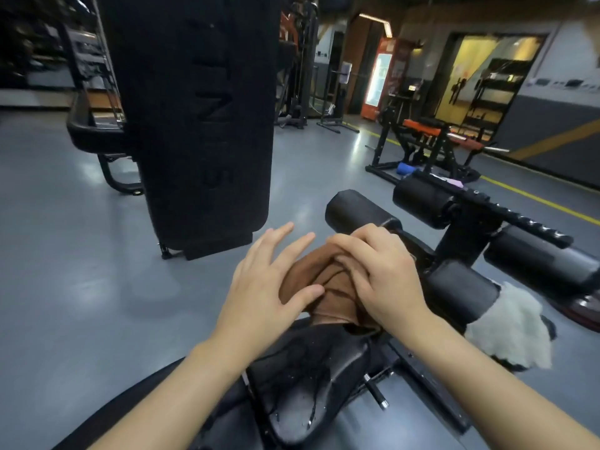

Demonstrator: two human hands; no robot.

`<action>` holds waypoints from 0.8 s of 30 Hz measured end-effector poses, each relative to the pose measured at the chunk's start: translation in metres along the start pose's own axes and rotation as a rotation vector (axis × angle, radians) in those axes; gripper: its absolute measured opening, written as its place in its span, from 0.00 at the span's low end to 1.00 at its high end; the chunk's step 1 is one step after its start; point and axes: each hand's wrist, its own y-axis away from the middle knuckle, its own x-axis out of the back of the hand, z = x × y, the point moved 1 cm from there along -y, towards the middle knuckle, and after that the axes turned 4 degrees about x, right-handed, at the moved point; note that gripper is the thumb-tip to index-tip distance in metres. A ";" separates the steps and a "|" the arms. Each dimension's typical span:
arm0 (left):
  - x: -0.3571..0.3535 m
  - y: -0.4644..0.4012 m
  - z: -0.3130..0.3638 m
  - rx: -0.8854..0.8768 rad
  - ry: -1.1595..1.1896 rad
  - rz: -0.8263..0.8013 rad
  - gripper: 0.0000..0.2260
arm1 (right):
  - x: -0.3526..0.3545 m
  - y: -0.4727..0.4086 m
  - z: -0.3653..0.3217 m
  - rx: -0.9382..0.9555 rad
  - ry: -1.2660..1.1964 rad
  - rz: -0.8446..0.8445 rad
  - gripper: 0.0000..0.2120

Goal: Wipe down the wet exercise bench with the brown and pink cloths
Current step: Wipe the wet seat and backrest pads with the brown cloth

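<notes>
Head view: my right hand lies on top of the brown cloth, its fingers curled over the bunched folds and gripping them, so this grip is closed on the cloth. My left hand is beside it with the fingers straight and spread; the thumb presses on the cloth's left edge while the fingertips point out past it over the floor, so this grip is wide open and holds nothing. The brown cloth sits crumpled at the far end of the exercise bench seat, between my two hands. The black seat pad below my wrists is wet, with water drops and streaks on it. Just beyond the cloth stand black foam rollers on the bench's frame, more of them to the right. A fluffy white cloth hangs on the frame to my right, touching a roller. I cannot pick out a pink cloth for certain. A tall black upright pad rises to the left, well apart from my hands.
</notes>
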 end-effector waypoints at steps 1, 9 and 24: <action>-0.002 0.007 -0.017 0.018 0.011 0.000 0.27 | -0.015 0.008 -0.010 -0.031 -0.070 -0.032 0.13; -0.037 0.078 -0.136 0.131 0.045 0.020 0.13 | -0.127 0.084 -0.052 -0.133 -0.332 -0.155 0.10; -0.060 0.137 -0.201 0.079 -0.037 -0.191 0.08 | -0.175 0.180 -0.070 0.213 0.026 -0.471 0.29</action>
